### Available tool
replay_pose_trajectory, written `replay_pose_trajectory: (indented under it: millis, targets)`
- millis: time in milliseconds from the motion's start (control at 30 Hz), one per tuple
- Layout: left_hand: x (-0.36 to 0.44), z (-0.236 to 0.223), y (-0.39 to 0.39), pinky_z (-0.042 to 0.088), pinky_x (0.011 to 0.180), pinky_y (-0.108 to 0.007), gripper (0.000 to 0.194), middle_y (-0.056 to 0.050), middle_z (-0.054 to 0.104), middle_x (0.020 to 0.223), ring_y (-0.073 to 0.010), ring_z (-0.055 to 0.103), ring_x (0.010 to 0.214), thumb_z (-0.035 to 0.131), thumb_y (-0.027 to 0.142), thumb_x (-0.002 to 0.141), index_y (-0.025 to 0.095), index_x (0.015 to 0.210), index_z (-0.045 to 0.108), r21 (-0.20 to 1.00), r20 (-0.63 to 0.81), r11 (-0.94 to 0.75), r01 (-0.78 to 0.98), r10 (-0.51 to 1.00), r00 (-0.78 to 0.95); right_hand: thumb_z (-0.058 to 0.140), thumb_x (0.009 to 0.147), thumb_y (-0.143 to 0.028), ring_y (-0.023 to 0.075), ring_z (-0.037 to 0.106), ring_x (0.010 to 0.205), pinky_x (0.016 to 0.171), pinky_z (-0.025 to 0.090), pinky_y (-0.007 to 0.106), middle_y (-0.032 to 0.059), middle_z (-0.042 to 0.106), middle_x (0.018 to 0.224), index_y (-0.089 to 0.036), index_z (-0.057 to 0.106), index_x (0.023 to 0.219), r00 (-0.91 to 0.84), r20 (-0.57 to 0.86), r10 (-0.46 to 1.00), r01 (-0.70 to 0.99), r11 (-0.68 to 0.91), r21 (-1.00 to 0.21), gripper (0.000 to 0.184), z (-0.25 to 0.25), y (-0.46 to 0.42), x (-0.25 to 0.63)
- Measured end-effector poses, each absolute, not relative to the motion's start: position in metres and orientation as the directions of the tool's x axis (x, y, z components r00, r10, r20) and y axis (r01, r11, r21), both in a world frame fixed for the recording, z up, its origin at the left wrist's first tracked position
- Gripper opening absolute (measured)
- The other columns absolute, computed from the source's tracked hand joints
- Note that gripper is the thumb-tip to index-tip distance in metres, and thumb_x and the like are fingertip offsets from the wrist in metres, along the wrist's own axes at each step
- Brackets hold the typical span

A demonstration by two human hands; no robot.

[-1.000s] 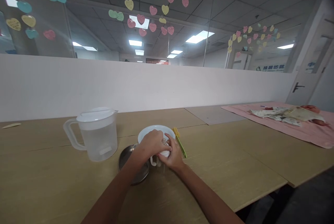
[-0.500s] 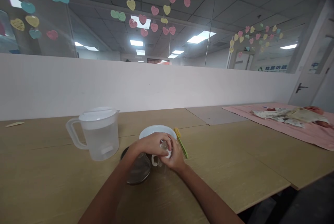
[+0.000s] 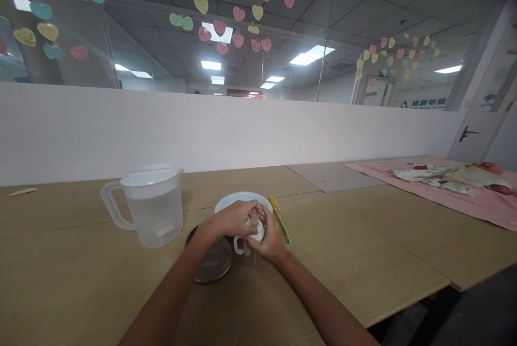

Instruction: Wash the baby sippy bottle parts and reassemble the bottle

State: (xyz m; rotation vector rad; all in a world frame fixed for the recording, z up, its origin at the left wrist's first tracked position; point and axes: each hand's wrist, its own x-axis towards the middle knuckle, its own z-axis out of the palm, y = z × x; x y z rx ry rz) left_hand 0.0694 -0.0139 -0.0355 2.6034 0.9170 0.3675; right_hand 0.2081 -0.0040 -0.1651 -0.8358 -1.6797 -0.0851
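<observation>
Both hands meet over the white bowl's near edge, around a baby bottle top with a clear teat and white collar. My left hand has its fingers curled round the teat from the left. From the right, my right hand wraps the collar. A white curved handle shows below the fingers; how it joins the collar is hidden. Behind the hands is the white bowl, partly covered. A round dark-looking pot or dish sits under my left forearm, which hides part of it.
A lidded translucent pitcher with liquid stands left. A green-handled brush with yellow bristles lies right of the bowl. Far right, a pink cloth bears what looks like a clothed doll. A white wall closes the table's back.
My fingers have shifted slightly on the bottle top, and more of the white collar shows between them. The view has moved a little. The other things stay in place.
</observation>
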Motion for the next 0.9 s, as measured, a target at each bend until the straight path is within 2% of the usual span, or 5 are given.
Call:
replay_pose_trajectory:
  millis: [167,433,667,800,900]
  targets:
    - [0.064,-0.033,-0.008,0.04,0.081,-0.025,0.037,-0.001,0.059,0.104,-0.0161,0.053,0.095,0.054,0.019,0.063,0.021,0.1,0.053,0.572,0.092,-0.728,0.378,0.515,0.852,0.064,0.062,-0.037,0.0232,0.054,0.101,0.084,0.046,0.037,0.0121,0.054,0.111,-0.015,0.032,0.122,-0.027,0.876,0.482,0.535,0.747,-0.395,0.072,-0.167,-0.002,0.208]
    - [0.071,-0.033,-0.019,0.038,0.06,-0.026,0.037,-0.003,0.057,0.083,-0.0189,0.053,0.075,0.057,0.04,0.061,0.019,0.091,0.052,0.313,0.051,-0.614,0.725,0.773,0.632,0.063,0.061,-0.038,0.0183,0.058,0.07,0.065,0.048,0.031,0.0025,0.059,0.076,-0.013,0.031,0.126,-0.026,0.826,0.563,0.56,0.693,-0.455,0.076,-0.17,-0.002,0.208]
    - [0.062,-0.04,0.002,0.042,0.07,-0.026,0.044,-0.001,0.057,0.092,-0.0178,0.054,0.087,0.064,0.032,0.057,0.02,0.096,0.047,0.496,0.009,-0.656,0.569,0.659,0.752,0.06,0.065,-0.036,0.0183,0.059,0.073,0.065,0.048,0.029,0.0056,0.062,0.084,-0.013,0.027,0.125,-0.051,0.834,0.549,0.508,0.734,-0.452,0.073,-0.165,-0.004,0.205]
    - [0.049,-0.035,0.006,0.039,0.087,-0.029,0.054,-0.003,0.057,0.11,-0.0173,0.051,0.104,0.063,0.027,0.062,0.022,0.112,0.044,0.624,-0.046,-0.622,0.473,0.575,0.817,0.061,0.065,-0.04,0.0189,0.059,0.076,0.069,0.048,0.03,0.0065,0.061,0.085,-0.013,0.031,0.125,-0.044,0.844,0.535,0.558,0.714,-0.423,0.072,-0.167,-0.004,0.206]
    - [0.033,-0.03,0.01,0.037,0.092,-0.028,0.066,-0.006,0.049,0.125,-0.0175,0.045,0.114,0.062,0.027,0.062,0.024,0.123,0.037,0.6,-0.098,-0.585,0.546,0.624,0.776,0.061,0.064,-0.043,0.0186,0.057,0.073,0.066,0.048,0.031,0.0038,0.059,0.078,-0.013,0.035,0.123,-0.041,0.847,0.53,0.618,0.679,-0.395,0.07,-0.168,-0.004,0.208]
